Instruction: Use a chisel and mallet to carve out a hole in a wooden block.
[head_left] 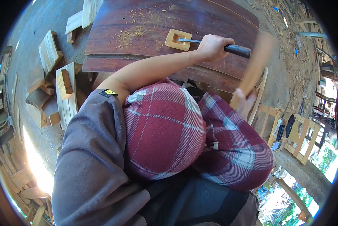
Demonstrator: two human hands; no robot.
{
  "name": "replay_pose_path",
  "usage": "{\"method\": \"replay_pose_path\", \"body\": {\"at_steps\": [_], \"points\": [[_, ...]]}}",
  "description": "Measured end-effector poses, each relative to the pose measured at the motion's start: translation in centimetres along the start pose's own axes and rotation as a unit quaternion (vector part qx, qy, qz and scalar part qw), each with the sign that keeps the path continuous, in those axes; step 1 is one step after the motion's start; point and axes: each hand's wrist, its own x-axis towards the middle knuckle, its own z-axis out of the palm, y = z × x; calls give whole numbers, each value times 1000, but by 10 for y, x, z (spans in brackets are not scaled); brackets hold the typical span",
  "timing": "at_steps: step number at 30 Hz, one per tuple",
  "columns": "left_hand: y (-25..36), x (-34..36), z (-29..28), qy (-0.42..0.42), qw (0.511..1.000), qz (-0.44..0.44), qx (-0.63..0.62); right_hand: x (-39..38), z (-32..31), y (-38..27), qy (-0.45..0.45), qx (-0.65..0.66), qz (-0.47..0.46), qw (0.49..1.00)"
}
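My left hand (214,48) grips a chisel by its dark cylindrical handle (240,50). The narrow metal blade (188,40) lies nearly level, its tip in the square recess of a small pale wooden block (171,41) on the reddish-brown boards (131,19). At the right, my right hand (243,102) is closed on the lower end of a long wooden striker (256,58), blurred by motion, whose upper part is raised beside the chisel handle's end. Wood chips (125,34) are scattered over the boards left of the block.
Stacked offcuts and blocks (41,101) lie on the dirty floor at the left, with a plank piece (48,49) above them. At the right are wooden frames (301,139) with dark items among them, and scrap wood farther out. My plaid-covered legs (161,132) fill the middle below the boards.
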Motion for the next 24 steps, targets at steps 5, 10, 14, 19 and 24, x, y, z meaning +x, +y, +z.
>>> {"method": "replay_pose_path", "body": {"at_steps": [5,10,14,19,24], "points": [[-6,2,1,-12,999,-15,31,7,-11,7,22,-97,-12,995],[-5,1,-8,16,1000,-20,14,11,-10,-2,65,122,-129,982],[8,6,-11,11,999,-30,-4,-4,9,8,75,-149,-52,985],[14,7,-15,68,997,-34,-24,3,-7,17,-2,10,-38,999],[14,14,-20,104,994,-28,-29,-1,0,14,5,-10,-38,999]]}}
